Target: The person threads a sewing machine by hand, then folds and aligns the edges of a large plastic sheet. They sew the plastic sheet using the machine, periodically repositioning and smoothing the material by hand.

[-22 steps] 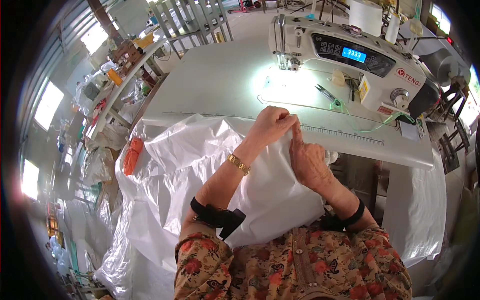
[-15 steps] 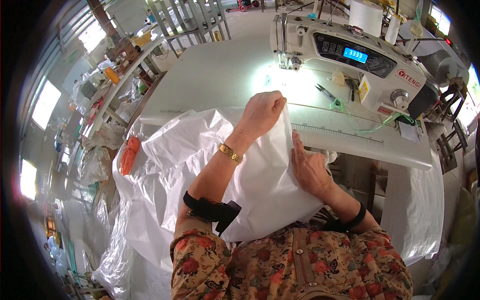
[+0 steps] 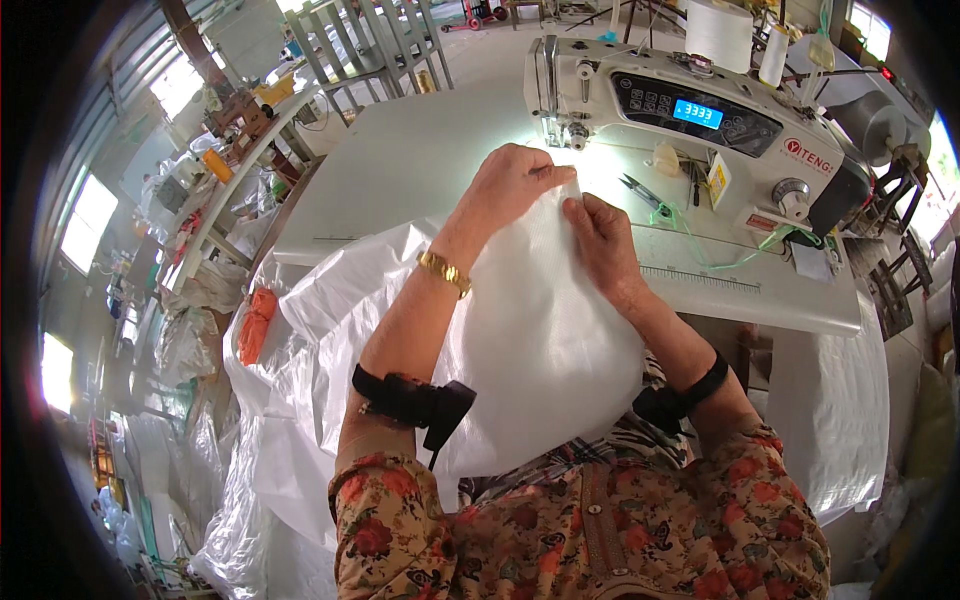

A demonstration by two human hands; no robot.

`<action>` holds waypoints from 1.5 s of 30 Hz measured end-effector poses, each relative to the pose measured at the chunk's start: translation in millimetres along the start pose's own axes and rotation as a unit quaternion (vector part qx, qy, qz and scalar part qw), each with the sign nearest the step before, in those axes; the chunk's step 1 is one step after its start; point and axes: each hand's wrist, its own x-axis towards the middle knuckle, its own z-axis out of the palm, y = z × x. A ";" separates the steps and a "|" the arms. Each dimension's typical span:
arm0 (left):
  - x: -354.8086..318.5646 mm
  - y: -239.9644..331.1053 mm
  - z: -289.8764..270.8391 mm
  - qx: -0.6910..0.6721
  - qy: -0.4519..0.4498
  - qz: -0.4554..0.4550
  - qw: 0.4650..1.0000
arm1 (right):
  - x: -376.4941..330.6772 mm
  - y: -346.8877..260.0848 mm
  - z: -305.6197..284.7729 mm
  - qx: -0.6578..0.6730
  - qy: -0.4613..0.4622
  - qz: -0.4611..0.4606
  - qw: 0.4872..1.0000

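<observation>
A large sheet of shiny white woven plastic (image 3: pixel 540 310) drapes from the table over my lap. My left hand (image 3: pixel 508 185) pinches its upper edge just in front of the sewing machine's lit needle area. Close by on the right, my right hand (image 3: pixel 603 240) is closed on the sheet's right edge, a little lower. The white sewing machine (image 3: pixel 690 110) stands beyond both hands, its head to the left and a lit blue display on its front. The needle tip is hard to make out in the glare.
Thread snips (image 3: pixel 645 192) lie on the machine table (image 3: pixel 400 150) right of my hands, beside tangled green thread (image 3: pixel 690 240). An orange bundle (image 3: pixel 257 325) rests on the sheet at left. A white thread cone (image 3: pixel 718 38) stands behind the machine. A cluttered side bench (image 3: pixel 235 185) runs along the left.
Both hands have moved up toward the machine, carrying the sheet's edge along. My right hand, flat with fingers extended before, has risen beside the left and closed on the edge.
</observation>
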 end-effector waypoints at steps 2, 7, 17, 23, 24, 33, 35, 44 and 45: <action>7.5 -8.7 2.1 -0.140 -0.067 -0.131 0.979 | 3.0 1.9 1.8 -0.092 0.020 -0.016 0.995; 12.6 -25.0 24.5 -0.180 -0.081 -0.165 0.966 | 3.9 3.9 3.3 -0.477 -0.011 -0.096 0.874; 28.7 -58.4 58.3 -0.073 -0.135 -0.142 0.978 | 11.1 12.1 4.7 -0.563 -0.094 -0.038 0.820; 33.0 -81.0 80.7 -0.008 -0.008 -0.030 0.999 | 53.4 27.2 -34.5 -0.370 -0.098 -0.067 0.921; 34.3 -82.5 83.4 -0.005 0.005 -0.014 1.000 | 56.3 33.2 -37.1 -0.366 -0.117 -0.067 0.921; 39.6 -89.5 91.5 0.009 -0.075 -0.185 0.980 | 64.8 63.3 -30.6 -0.415 -0.125 -0.209 0.877; 33.8 -80.5 90.7 0.076 0.024 -0.137 0.987 | 65.9 64.5 -30.7 -0.425 -0.130 -0.232 0.865; -46.7 -21.4 79.5 0.060 0.027 -0.050 0.997 | 58.7 63.4 -19.7 -0.481 -0.098 -0.210 0.845; -52.1 -24.6 79.0 0.079 0.019 -0.026 0.996 | 58.7 62.9 -17.9 -0.489 -0.106 -0.188 0.845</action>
